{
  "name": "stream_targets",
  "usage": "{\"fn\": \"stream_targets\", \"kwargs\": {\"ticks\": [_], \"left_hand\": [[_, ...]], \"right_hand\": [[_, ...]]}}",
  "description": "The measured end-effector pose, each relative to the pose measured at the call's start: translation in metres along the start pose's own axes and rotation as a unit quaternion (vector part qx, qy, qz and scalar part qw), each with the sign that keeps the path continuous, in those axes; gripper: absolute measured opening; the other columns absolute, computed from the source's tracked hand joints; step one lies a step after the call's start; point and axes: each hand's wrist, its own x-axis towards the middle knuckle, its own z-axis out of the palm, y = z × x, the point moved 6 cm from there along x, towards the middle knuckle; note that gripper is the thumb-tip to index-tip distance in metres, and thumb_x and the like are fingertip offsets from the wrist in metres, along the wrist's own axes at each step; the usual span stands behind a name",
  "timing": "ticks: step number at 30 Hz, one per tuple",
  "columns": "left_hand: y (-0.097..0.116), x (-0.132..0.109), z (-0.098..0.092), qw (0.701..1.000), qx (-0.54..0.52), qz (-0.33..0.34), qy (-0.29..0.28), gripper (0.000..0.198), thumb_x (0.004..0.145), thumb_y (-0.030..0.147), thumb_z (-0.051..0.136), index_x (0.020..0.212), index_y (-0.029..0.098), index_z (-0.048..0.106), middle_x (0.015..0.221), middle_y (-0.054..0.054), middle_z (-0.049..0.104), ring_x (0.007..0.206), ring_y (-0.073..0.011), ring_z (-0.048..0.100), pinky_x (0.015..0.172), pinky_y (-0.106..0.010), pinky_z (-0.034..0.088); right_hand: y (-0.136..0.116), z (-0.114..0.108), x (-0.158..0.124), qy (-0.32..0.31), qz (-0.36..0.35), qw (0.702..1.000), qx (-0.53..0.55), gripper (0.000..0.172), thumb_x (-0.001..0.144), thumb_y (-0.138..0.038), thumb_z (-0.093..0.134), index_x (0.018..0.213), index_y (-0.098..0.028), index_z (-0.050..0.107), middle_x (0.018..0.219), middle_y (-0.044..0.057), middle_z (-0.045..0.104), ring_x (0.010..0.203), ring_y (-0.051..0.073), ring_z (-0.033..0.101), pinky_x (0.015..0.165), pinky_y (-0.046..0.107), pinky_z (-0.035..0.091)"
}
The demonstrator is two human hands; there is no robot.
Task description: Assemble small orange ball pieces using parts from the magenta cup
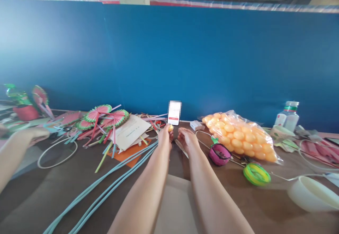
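Both my arms stretch forward over the brown table [47,188]. My left hand [165,136] is closed in a pinch on a small yellow-orange ball [171,128]. My right hand [186,137] rests beside it with fingers curled down on the table; I cannot see anything in it. Just beyond both hands a white phone [174,113] leans upright against the blue wall [169,57]. A clear bag of orange balls [239,135] lies to the right of my right hand.
Pink and green paper fans [107,117], coloured strips and papers lie at left, with teal tubes [106,184], a wire ring [57,153] and another person's arm [16,145]. A magenta pouch [219,154], green tape roll [256,174], white bowl [312,193] and bottle [288,117] stand at right.
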Motion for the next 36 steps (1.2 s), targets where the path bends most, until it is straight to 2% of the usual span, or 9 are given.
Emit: {"fn": "stream_targets", "kwargs": {"ticks": [7,12,18,23,30,36], "left_hand": [[0.002,-0.007,-0.001,1.0,0.009,-0.001,0.001,0.016,0.079,0.028,0.068,0.083,0.013,0.064,0.069,-0.004,0.062,0.053,-0.0086,0.057,0.047,-0.018,0.044],[0.001,-0.008,0.0,1.0,-0.008,-0.018,-0.01,0.015,0.079,0.027,0.068,0.083,0.012,0.064,0.067,-0.004,0.06,0.052,-0.0085,0.056,0.048,-0.018,0.044],[0.002,-0.011,0.002,0.999,-0.012,-0.019,-0.029,0.016,0.079,0.026,0.068,0.085,0.012,0.064,0.067,-0.004,0.06,0.052,-0.0085,0.056,0.049,-0.018,0.045],[0.004,-0.011,0.004,0.999,-0.013,-0.006,-0.046,0.016,0.078,0.024,0.068,0.087,0.012,0.065,0.068,-0.004,0.062,0.051,-0.0084,0.056,0.048,-0.017,0.045],[0.003,-0.004,0.005,0.997,-0.022,0.014,-0.066,0.017,0.074,0.023,0.072,0.086,0.014,0.064,0.069,-0.003,0.063,0.052,-0.0085,0.057,0.051,-0.019,0.046],[0.008,-0.006,0.008,0.994,-0.014,0.047,-0.099,0.019,0.071,0.024,0.075,0.085,0.016,0.064,0.073,-0.002,0.064,0.057,-0.0085,0.059,0.055,-0.019,0.045]], "right_hand": [[0.005,-0.001,0.001,0.016,0.033,0.999,0.003,0.022,0.064,-0.005,0.068,0.08,-0.019,0.063,0.056,-0.007,0.059,0.046,0.005,0.053,0.044,0.014,0.046],[0.008,0.004,0.0,-0.015,0.062,0.997,0.038,0.012,0.07,-0.009,0.07,0.077,-0.017,0.064,0.061,-0.003,0.064,0.046,0.005,0.054,0.045,0.014,0.049],[0.008,0.007,0.001,-0.059,0.029,0.996,0.051,0.013,0.071,-0.01,0.074,0.073,-0.017,0.063,0.063,-0.001,0.067,0.05,0.006,0.058,0.047,0.013,0.051],[0.008,0.009,0.001,-0.054,0.027,0.996,0.058,0.014,0.071,-0.004,0.068,0.07,-0.017,0.064,0.062,0.0,0.067,0.057,0.008,0.062,0.057,0.015,0.055],[0.008,0.011,0.0,-0.06,0.013,0.997,0.048,0.023,0.072,-0.001,0.065,0.06,-0.02,0.06,0.061,-0.002,0.065,0.062,0.008,0.064,0.067,0.015,0.057],[0.005,0.007,0.002,-0.056,0.006,0.996,0.067,0.018,0.075,-0.005,0.069,0.066,-0.019,0.06,0.062,-0.002,0.064,0.059,0.007,0.062,0.063,0.015,0.057]]}}
